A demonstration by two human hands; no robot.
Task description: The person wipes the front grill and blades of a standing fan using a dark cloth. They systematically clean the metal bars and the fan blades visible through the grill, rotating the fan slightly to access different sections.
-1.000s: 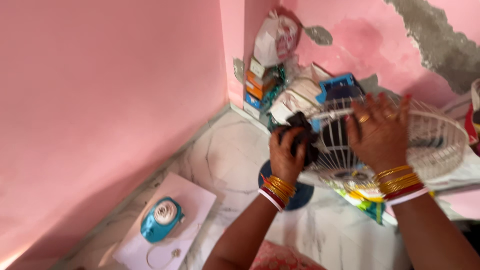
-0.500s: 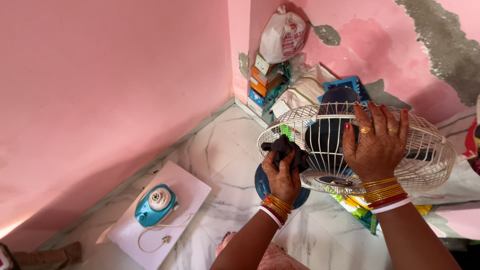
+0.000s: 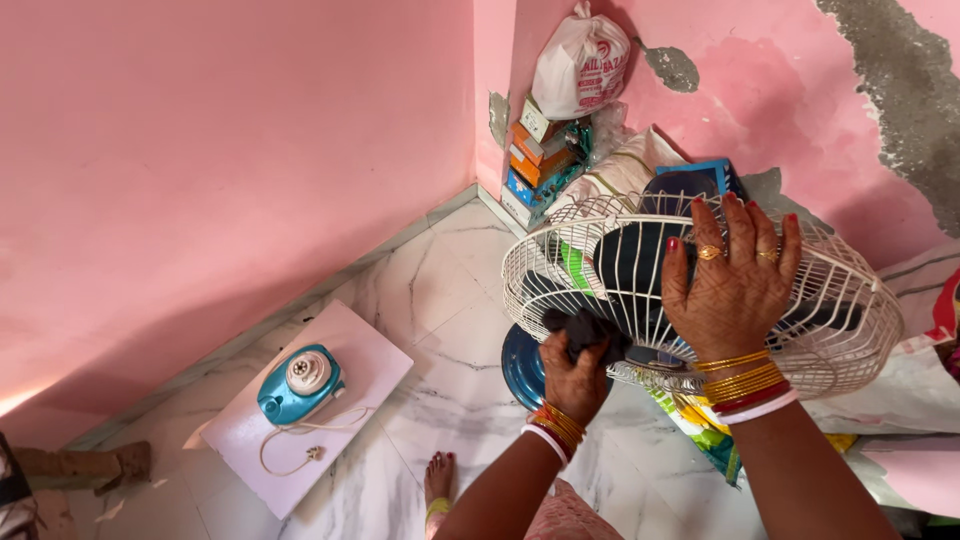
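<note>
The left hand [image 3: 575,375] is pressing a dark cloth [image 3: 590,328], fingers pinching it, against the white wire fan guard [image 3: 850,320]; the right hand [image 3: 730,285], fingers spread, is steadying it.

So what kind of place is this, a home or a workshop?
Most likely a room in a home: a white marble floor meets pink painted walls, with stacked small cardboard boxes in the corner and a white wire-caged table fan standing on the floor.
</note>
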